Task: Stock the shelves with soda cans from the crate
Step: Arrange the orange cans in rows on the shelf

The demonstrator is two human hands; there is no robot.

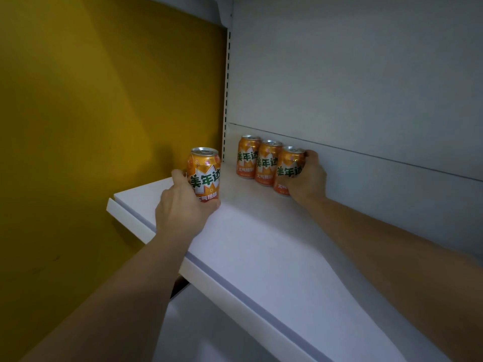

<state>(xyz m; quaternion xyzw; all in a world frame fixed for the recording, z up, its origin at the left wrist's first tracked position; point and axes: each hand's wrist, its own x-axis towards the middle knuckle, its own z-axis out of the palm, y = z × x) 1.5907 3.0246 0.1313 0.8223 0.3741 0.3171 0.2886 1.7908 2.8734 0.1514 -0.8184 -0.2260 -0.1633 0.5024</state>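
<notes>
A white shelf [261, 244] carries a row of three orange soda cans along its back wall. My right hand [308, 178] grips the rightmost can [287, 169] of that row, which stands upright beside the middle can [266, 163] and the left can [247, 156]. My left hand [183, 207] holds a fourth orange can [205, 173] upright near the shelf's left front part, its base at the shelf surface or just above it. The crate is out of sight.
A yellow wall [91, 113] stands to the left of the shelf. The grey back panel [352, 74] rises behind the cans, with a slotted upright [226, 87] at its left edge. Bare shelf surface stretches to the right of the row.
</notes>
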